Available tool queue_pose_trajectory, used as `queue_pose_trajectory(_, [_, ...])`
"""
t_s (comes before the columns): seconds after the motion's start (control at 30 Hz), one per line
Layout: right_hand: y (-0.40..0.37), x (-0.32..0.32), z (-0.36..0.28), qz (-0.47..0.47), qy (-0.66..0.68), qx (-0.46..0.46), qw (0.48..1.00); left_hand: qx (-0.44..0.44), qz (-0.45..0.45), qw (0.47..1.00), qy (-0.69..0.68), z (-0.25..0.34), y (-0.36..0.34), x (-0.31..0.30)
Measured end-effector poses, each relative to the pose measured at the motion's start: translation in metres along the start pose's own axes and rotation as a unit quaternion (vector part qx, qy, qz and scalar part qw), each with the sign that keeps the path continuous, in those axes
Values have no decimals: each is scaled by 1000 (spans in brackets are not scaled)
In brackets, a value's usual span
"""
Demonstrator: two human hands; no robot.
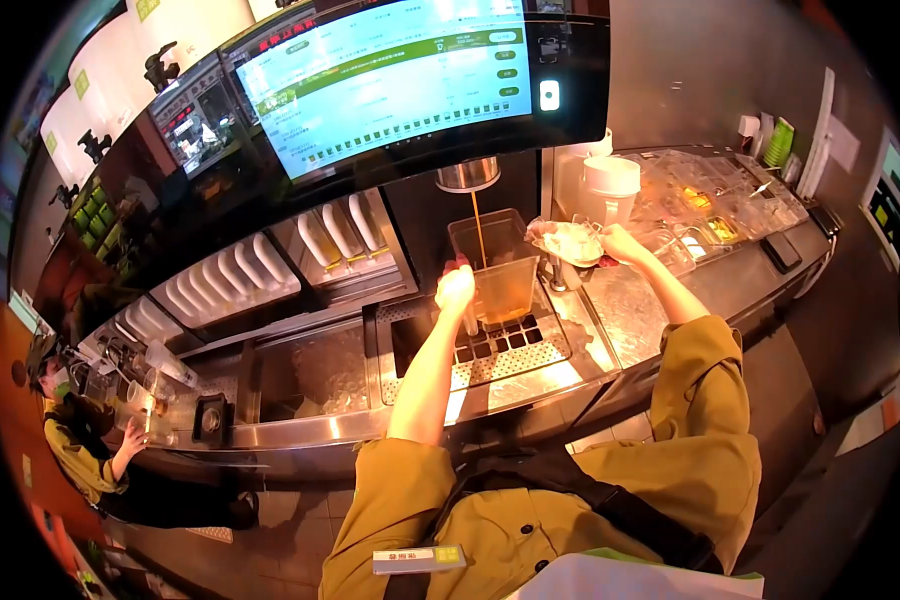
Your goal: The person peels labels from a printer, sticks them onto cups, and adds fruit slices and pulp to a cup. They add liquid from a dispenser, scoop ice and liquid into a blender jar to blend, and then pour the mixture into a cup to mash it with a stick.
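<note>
My left hand (457,287) is closed at the left side of a clear square plastic pitcher (507,290), gripping it by what looks like its handle. The pitcher is beneath a round metal dispenser outlet (468,175), and a thin stream of brown liquid (479,225) runs down into it. Brown liquid shows in its lower part. To the right, my right hand (622,246) has its fingers closed at the edge of a pale, crinkled, shallow item (567,241). Its exact kind cannot be made out. That item is just right of the pitcher, over a small metal fitting (562,278).
A lit screen (390,80) hangs above the dispenser. Below the pitcher is a perforated drip tray (515,350). White-handled containers (235,275) line the left. Lidded clear trays (715,195) and a white tub (611,185) stand right. Another person (85,440) works at far left.
</note>
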State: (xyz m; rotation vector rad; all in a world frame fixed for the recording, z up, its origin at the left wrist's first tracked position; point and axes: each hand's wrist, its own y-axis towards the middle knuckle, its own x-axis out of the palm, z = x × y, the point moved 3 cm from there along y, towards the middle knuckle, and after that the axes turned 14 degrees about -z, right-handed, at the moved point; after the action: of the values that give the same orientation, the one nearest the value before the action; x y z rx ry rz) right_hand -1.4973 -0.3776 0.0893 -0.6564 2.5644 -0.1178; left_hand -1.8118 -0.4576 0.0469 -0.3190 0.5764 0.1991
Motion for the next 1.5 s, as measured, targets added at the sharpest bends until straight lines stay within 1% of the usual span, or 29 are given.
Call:
queue_pose_trajectory(0.1, [-1, 0, -8, -18, -18, 2, 1000, 16, -13, 998, -55, 2, -7, -2])
queue_pose_trajectory(0.13, [4, 0, -8, -22, -19, -6, 1000, 25, -37, 991, -124, -2, -2, -1])
queue_pose_trajectory(0.2, [10, -1, -2, -31, -16, -16, 999, 41, -85, 961, -259, -16, 8, 7])
queue_pose_trajectory(0.23, [11, -1, -2, -35, -31, -21, 999, 46, -152, 941, -298, -13, -4, 3])
queue_pose_trajectory(0.27, [24, -4, 10, -44, -45, -35, 997, 66, -188, 918, -343, -19, 1, 6])
queue_pose_trajectory(0.33, [16, -1, -4, 8, -70, -100, 993, 76, -216, 919, -321, -17, 0, 2])
queue_pose_trajectory(0.4, [20, -6, -4, -50, -38, -27, 998, 71, -177, 932, -308, -14, -3, 3])
queue_pose_trajectory(0.47, [11, -4, -21, -54, -72, -4, 996, 68, -139, 932, -329, -21, 8, 9])
queue_pose_trajectory(0.53, [14, -9, -26, -60, -153, -1, 986, 33, -141, 932, -333, -17, 4, 6])
queue_pose_trajectory(0.63, [12, -8, -32, -54, -143, 17, 988, 54, -176, 914, -362, -20, 9, 5])
queue_pose_trajectory(0.7, [17, -11, -32, -67, -126, 26, 990, 66, -170, 913, -365, -18, 10, 5])
queue_pose_trajectory(0.8, [29, -19, -43, -45, -248, -22, 967, 71, -155, 917, -359, -14, 5, 4])
queue_pose_trajectory(0.87, [20, -11, -80, -52, -218, 77, 971, 61, -149, 927, -339, -12, 1, 3])
queue_pose_trajectory(0.9, [35, -12, -90, -109, -337, 99, 930, 65, -151, 926, -340, -12, 3, 4])
queue_pose_trajectory(0.93, [47, -12, -99, -164, -448, 119, 871, 63, -147, 927, -339, -11, 1, 4])
queue_pose_trajectory(1.0, [32, 12, -141, -86, -499, 161, 847, 67, -156, 931, -324, -9, -2, 2])
queue_pose_trajectory(1.07, [17, 38, -175, -65, -600, 237, 761, 43, -188, 938, -287, -12, 3, 0])
queue_pose_trajectory(1.1, [9, 44, -185, -51, -646, 235, 725, 39, -200, 937, -283, -10, 1, -1])
queue_pose_trajectory(1.17, [10, 36, -173, -25, -620, 205, 757, 20, -231, 927, -296, -11, 0, -4])
queue_pose_trajectory(1.2, [9, 30, -165, -13, -607, 189, 772, 19, -220, 931, -291, -16, 5, -1])
queue_pose_trajectory(1.23, [-8, 24, -161, -28, -582, 100, 806, 19, -208, 935, -287, -23, 13, 5])
queue_pose_trajectory(1.27, [7, 8, -132, -36, -572, 77, 816, 20, -191, 940, -282, -28, 16, 6])
queue_pose_trajectory(1.3, [4, -1, -111, 29, -500, 1, 866, -10, -167, 918, -359, -15, -7, -1])
queue_pose_trajectory(1.33, [1, -7, -91, 56, -414, 19, 908, 16, -116, 932, -342, -26, -2, -1])
queue_pose_trajectory(1.37, [6, -15, -56, 110, -405, -45, 907, 45, -93, 942, -318, -34, -10, -14])
queue_pose_trajectory(1.4, [11, -18, -22, 44, -341, -36, 938, 78, -80, 914, -391, -38, -27, -33])
queue_pose_trajectory(1.43, [11, -13, 4, 72, -305, -44, 949, 112, -28, 896, -430, -49, -44, -53])
queue_pose_trajectory(1.47, [6, 3, 9, 14, -261, 15, 965, 156, -24, 870, -466, -71, -54, -73])
queue_pose_trajectory(1.5, [1, 21, 18, -5, -195, 32, 980, 145, 3, 875, -462, -88, -83, -102])
